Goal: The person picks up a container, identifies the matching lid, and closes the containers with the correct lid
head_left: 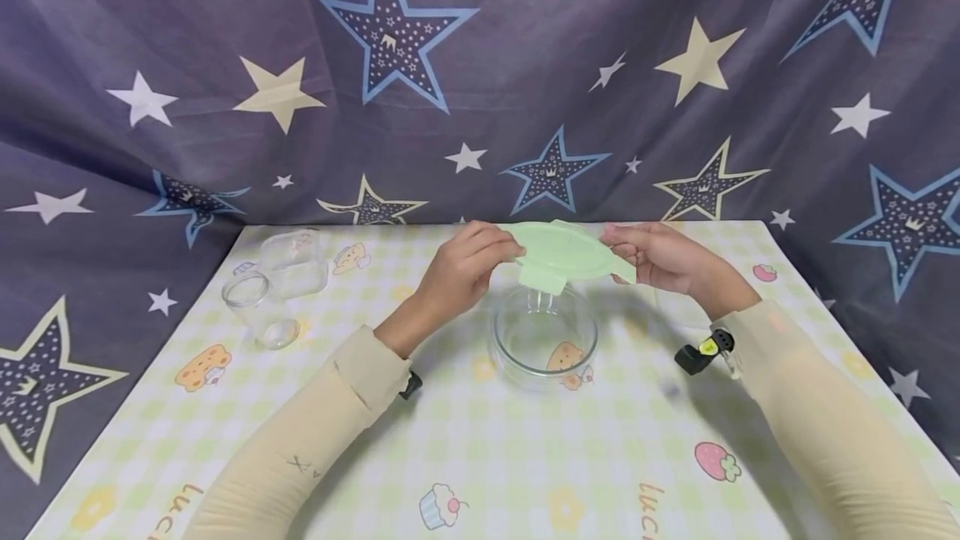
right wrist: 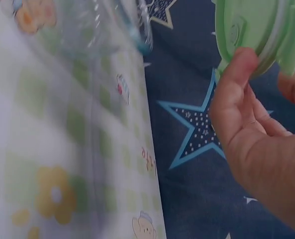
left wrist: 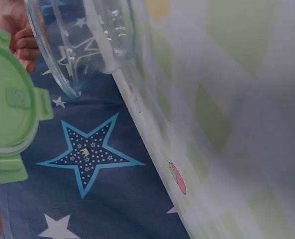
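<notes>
A pale green snap-on lid (head_left: 562,250) with flaps at its rim is held tilted in the air between both hands. The left hand (head_left: 468,263) grips its left edge. At the opposite edge the right hand (head_left: 667,261) pinches it, and the right wrist view shows the thumb (right wrist: 239,67) against the lid (right wrist: 251,25). Below the lid, apart from it, an uncovered round clear glass bowl (head_left: 546,336) stands on the table. In the left wrist view, the lid (left wrist: 8,99) and the bowl (left wrist: 87,45) appear side by side, while most of the left hand is out of frame.
A clear jar (head_left: 258,311) lies on its side at the table's left, with a clear squarish container (head_left: 296,263) behind it. The checked tablecloth (head_left: 480,457) meets a star-patterned curtain (head_left: 480,107) at the back. Something faint and transparent by the right wrist cannot be made out.
</notes>
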`<state>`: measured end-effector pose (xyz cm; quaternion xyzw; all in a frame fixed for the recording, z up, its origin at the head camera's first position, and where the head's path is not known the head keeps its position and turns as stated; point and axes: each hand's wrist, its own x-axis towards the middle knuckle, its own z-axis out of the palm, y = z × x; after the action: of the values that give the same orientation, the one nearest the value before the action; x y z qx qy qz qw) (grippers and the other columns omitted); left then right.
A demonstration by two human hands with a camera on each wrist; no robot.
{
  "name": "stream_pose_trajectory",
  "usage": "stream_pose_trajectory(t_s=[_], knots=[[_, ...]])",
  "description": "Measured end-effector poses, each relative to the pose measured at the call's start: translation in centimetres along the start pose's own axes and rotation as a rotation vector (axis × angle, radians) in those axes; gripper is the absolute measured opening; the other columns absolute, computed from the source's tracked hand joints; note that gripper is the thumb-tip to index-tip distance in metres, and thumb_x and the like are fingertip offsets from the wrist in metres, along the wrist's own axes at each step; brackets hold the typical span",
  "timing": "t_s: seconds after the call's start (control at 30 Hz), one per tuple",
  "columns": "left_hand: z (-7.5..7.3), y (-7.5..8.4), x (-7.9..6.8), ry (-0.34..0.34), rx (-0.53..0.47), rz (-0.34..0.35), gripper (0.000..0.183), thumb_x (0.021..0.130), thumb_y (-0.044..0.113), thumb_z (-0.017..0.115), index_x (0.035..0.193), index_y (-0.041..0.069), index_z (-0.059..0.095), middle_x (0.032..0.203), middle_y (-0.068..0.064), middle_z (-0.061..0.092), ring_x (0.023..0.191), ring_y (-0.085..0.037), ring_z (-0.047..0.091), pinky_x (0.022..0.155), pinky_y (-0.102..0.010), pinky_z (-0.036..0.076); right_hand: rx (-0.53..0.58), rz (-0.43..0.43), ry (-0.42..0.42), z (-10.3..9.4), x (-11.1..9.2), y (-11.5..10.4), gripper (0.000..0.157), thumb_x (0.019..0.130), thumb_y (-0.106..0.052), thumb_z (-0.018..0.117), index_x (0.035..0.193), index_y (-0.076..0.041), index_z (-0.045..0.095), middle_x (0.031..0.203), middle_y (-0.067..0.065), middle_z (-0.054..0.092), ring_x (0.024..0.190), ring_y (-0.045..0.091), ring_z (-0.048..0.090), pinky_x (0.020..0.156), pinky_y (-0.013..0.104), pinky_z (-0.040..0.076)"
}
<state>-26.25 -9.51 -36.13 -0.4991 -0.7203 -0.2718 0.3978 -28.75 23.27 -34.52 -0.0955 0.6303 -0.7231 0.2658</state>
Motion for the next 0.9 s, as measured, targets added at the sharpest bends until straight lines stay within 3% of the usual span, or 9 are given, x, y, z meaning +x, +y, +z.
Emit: stream_pose_trajectory(t_s=[0.03, 0.1, 0.23, 0.67, 0.9], knots=[[-0.1, 0.1, -0.1, -0.005, 0.019, 0.022, 0.037, 0.089, -0.022, 0.058, 0.107, 0.006, 0.076, 0.106, -0.008, 0.073, 0.103, -0.026, 0.066, 0.097, -0.033, 0.054, 0.013, 0.005, -0.015, 0.1, 0.0, 0.0, 0.024, 0.109, -0.017, 0.052, 0.099, -0.008, 0.071, 0.067, -0.004, 0.049, 0.065, 0.006, 0.056, 0.067, 0.023, 0.056], [-0.3, 0.2, -0.1, -0.015, 0.051, 0.051, 0.042, 0.088, -0.024, 0.054, 0.108, 0.006, 0.076, 0.106, -0.008, 0.073, 0.104, -0.026, 0.066, 0.100, -0.032, 0.053, 0.031, 0.011, -0.038, 0.4, -0.1, 0.0, 0.027, 0.109, -0.009, 0.049, 0.098, -0.009, 0.073, 0.068, -0.006, 0.060, 0.065, 0.005, 0.059, 0.067, 0.022, 0.056], [-0.4, 0.3, -0.3, -0.025, 0.076, 0.074, 0.040, 0.092, -0.020, 0.052, 0.109, 0.006, 0.077, 0.107, -0.008, 0.073, 0.105, -0.026, 0.065, 0.102, -0.030, 0.051, 0.048, 0.004, -0.050, 0.9, -0.4, 0.1, 0.027, 0.108, -0.004, 0.047, 0.104, -0.006, 0.073, 0.090, 0.003, 0.077, 0.079, 0.010, 0.071, 0.073, 0.024, 0.059], [-0.8, -0.3, -1.8, -0.044, 0.089, 0.074, 0.030, 0.097, -0.013, 0.058, 0.111, 0.007, 0.076, 0.111, -0.010, 0.072, 0.109, -0.027, 0.066, 0.106, -0.031, 0.049, 0.046, -0.017, -0.011, 2.2, -0.7, 0.0, 0.021, 0.107, -0.004, 0.049, 0.104, -0.005, 0.070, 0.092, 0.002, 0.075, 0.081, 0.010, 0.069, 0.077, 0.025, 0.059], [-0.9, -1.0, -2.3, -0.003, 0.058, 0.009, 0.025, 0.093, -0.009, 0.067, 0.112, 0.006, 0.073, 0.112, -0.012, 0.070, 0.109, -0.029, 0.066, 0.104, -0.036, 0.052, 0.038, -0.021, 0.031, 3.2, -0.8, 0.2, 0.018, 0.107, -0.004, 0.051, 0.104, -0.004, 0.068, 0.092, 0.002, 0.075, 0.080, 0.010, 0.069, 0.072, 0.024, 0.058]])
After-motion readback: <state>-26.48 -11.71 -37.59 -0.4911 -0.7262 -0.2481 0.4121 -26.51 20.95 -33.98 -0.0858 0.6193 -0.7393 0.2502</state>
